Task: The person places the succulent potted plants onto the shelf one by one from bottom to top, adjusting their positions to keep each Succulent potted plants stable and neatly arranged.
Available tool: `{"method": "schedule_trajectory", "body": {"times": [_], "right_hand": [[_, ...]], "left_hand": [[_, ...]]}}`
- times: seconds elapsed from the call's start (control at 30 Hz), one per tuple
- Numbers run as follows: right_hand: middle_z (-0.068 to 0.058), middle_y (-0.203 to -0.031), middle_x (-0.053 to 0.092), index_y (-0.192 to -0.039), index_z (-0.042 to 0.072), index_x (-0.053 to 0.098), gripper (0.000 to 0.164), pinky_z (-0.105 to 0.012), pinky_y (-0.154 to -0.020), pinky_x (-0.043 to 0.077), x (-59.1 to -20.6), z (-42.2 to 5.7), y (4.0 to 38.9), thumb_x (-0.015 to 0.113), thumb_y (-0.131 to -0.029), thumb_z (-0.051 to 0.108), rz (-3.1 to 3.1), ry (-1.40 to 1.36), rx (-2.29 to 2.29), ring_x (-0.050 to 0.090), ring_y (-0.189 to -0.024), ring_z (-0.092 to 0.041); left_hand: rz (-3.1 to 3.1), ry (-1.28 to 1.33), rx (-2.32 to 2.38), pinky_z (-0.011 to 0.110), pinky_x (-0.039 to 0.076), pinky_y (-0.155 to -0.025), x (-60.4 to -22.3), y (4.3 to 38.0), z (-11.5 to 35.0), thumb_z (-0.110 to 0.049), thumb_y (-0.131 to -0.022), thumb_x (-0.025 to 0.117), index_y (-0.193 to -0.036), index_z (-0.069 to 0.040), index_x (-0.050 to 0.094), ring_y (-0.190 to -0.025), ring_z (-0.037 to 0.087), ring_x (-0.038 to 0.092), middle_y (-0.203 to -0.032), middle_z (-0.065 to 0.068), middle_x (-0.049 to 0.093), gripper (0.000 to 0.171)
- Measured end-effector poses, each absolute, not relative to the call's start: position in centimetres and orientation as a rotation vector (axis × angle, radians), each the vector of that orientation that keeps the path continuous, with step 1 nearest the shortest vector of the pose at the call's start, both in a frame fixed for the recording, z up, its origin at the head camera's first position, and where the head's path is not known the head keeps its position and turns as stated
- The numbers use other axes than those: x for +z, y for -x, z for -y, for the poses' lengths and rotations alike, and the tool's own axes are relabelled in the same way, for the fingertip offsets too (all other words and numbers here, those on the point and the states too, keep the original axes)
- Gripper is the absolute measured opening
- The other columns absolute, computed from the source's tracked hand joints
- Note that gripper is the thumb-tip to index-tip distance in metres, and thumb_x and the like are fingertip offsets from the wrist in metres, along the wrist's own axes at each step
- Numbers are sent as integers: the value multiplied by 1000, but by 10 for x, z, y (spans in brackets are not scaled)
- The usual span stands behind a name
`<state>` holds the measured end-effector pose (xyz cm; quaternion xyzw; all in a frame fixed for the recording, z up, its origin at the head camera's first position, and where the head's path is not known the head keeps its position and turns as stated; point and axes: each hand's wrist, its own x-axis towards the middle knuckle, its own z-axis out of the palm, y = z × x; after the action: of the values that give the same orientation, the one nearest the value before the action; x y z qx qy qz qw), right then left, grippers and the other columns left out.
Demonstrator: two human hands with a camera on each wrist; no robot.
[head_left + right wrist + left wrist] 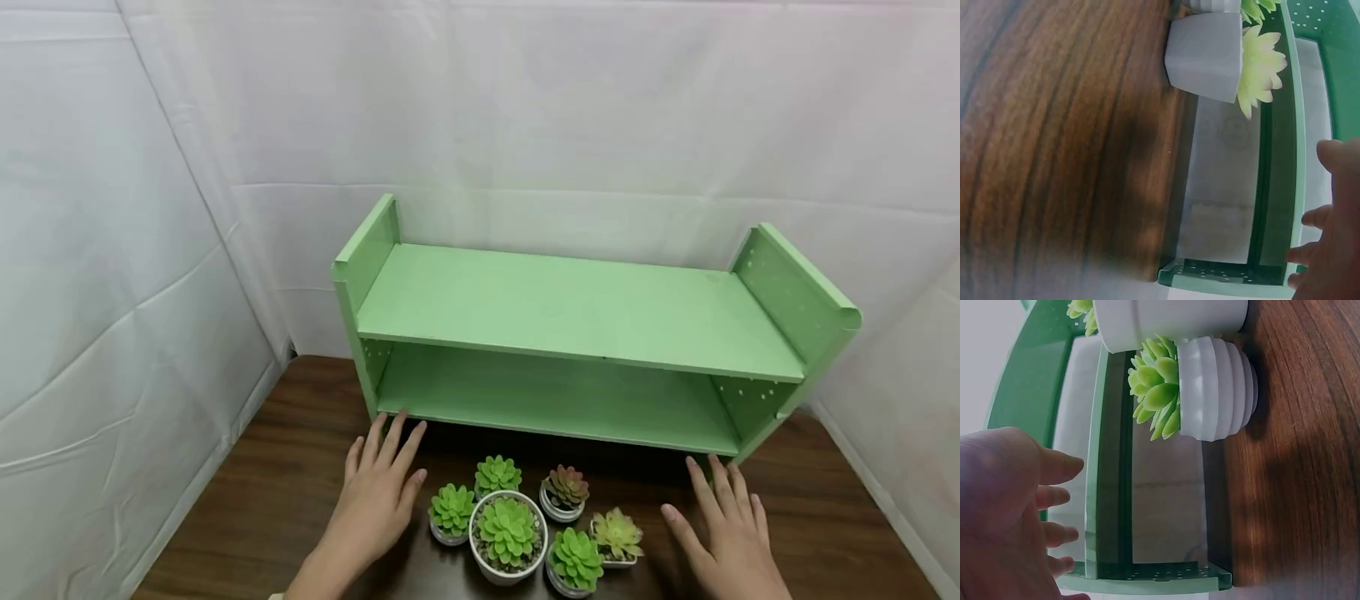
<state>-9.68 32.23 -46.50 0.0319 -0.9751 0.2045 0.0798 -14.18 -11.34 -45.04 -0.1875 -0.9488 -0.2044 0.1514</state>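
Note:
A light green two-tier shelf (577,312) stands on the table, both tiers bare. My left hand (375,500) reaches toward its front left corner, fingers spread, the fingertips close to the lower board's edge and holding nothing. Near the front right corner, my right hand (727,542) also has its fingers extended and holds nothing. Between the hands sits a group of potted succulents: a larger one in a round white pot (508,533), a reddish one (566,487), a yellow-green one in a square white pot (1204,56), and several small green ones, including one in a ribbed white pot (1216,387).
Dark wood-grain table (247,492) lies under everything. White cloth (562,108) hangs behind the shelf and along both sides. Raised end panels (806,292) bound the shelf's upper tier at left and right.

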Motion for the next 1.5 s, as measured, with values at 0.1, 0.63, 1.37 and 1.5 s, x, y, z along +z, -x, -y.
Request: {"method": "schedule_trajectory", "body": {"times": [0.1, 0.63, 1.37, 1.5], "right_hand": [[-27, -158, 10, -158, 7, 16, 74, -69, -105, -9, -466, -322, 98, 49, -103, 44, 2863, -114, 597, -12, -144, -42], [-31, -149, 28, -155, 2, 23, 62, -68, -105, -11, -460, -329, 105, 48, -105, 30, 2691, -125, 620, -8, -145, -41], [3, -125, 38, -145, 14, 20, 68, -14, -90, 40, -422, -352, 157, 64, -94, 5, 1999, 104, 1142, 48, -109, -14], [-6, -134, 43, -153, 23, 16, 71, -16, -86, 38, -425, -353, 168, 60, -98, 11, 2015, 134, 1167, 47, -109, -14]], "left_hand": [[2724, 532, -596, 64, 17, -107, -450, 142, 115, -23, -99, 61, -152, -12, 39, -145, 38, 10, -159, 15, 23, 59], [2744, 709, -1101, 61, 27, -107, -443, 140, 128, 10, -83, 59, -155, -18, 33, -140, 34, 29, -154, 10, 33, 81], [2713, 1195, -2098, 48, 32, -107, -466, 154, 122, -17, -83, 82, -158, -35, 8, -143, 37, 18, -157, 4, 27, 107], [2777, 1077, -2040, 46, 38, -102, -471, 157, 121, -17, -78, 85, -158, -32, 16, -141, 40, 22, -154, 10, 32, 107]]}}
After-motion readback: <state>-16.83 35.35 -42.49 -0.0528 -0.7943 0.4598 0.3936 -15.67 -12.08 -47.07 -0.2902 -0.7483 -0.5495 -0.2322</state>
